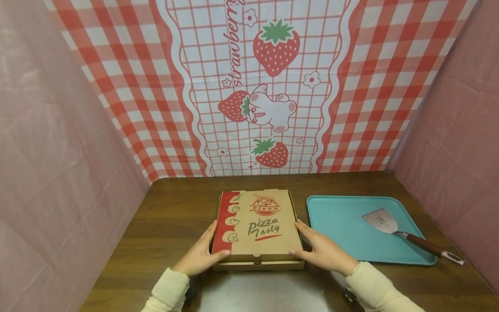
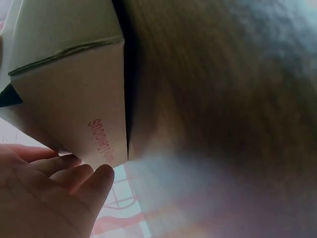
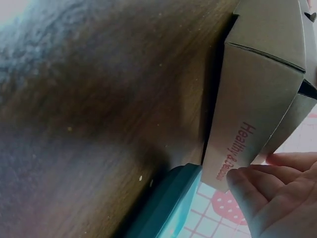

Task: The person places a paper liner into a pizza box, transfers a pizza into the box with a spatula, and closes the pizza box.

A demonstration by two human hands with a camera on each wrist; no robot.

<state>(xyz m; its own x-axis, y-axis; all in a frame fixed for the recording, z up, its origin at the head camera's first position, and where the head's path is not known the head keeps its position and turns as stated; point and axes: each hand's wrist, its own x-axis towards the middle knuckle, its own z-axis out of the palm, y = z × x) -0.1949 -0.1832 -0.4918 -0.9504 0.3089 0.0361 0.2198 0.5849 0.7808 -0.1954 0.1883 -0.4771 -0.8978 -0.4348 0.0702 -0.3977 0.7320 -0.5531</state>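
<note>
A closed cardboard pizza box (image 1: 262, 225) with a red strip and "Pizza Tasty" print lies flat on the table in the head view. My left hand (image 1: 200, 253) holds its left side, thumb at the near left corner and fingers along the side wall. On the opposite side my right hand (image 1: 325, 251) holds the box the same way, thumb over the near right corner. Both wrist views show fingertips against the printed side walls of the box (image 2: 74, 99) (image 3: 252, 104). A narrow gap shows between lid and base at the front.
To the right lies a turquoise tray (image 1: 335, 234). A pizza server (image 1: 382, 221) with a brown handle (image 1: 425, 245) rests on it, its handle reaching past the tray's edge. The wooden table (image 1: 156, 225) backs onto a strawberry-print cloth (image 1: 269, 121); pink cloths (image 1: 50, 151) hang at both sides.
</note>
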